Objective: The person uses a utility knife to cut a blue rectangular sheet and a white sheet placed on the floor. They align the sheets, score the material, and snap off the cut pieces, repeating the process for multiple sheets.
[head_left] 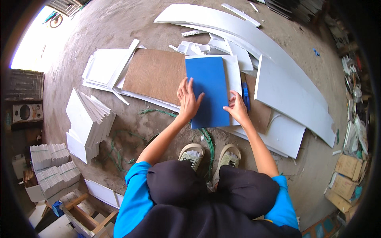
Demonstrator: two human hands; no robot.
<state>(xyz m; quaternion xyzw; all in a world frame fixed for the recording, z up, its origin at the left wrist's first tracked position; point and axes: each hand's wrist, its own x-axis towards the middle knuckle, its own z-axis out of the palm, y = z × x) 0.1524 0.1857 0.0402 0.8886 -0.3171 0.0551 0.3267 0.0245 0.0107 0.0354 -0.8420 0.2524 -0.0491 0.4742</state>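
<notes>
A flat, rectangular blue board (210,83) lies in front of me on top of a white board (234,73), whose right side and top edge show beside it. My left hand (188,99) rests at the blue board's left edge, fingers stretched out and thumb spread over its surface. At the right edge is my right hand (237,108): its thumb touches the blue board, while its slightly bent fingers stand apart over the white board. Just right of that hand lies a blue tool (245,96), its kind unclear. Underneath everything is a brown wooden board (154,73).
Long white panels (285,95) spread to the right, with white offcuts (194,47) beyond the blue board. Stacked white pieces (89,123) stand at left, near bundled stacks (55,168) and a wooden frame (85,214). Green strands (208,146) lie by my shoes (191,154).
</notes>
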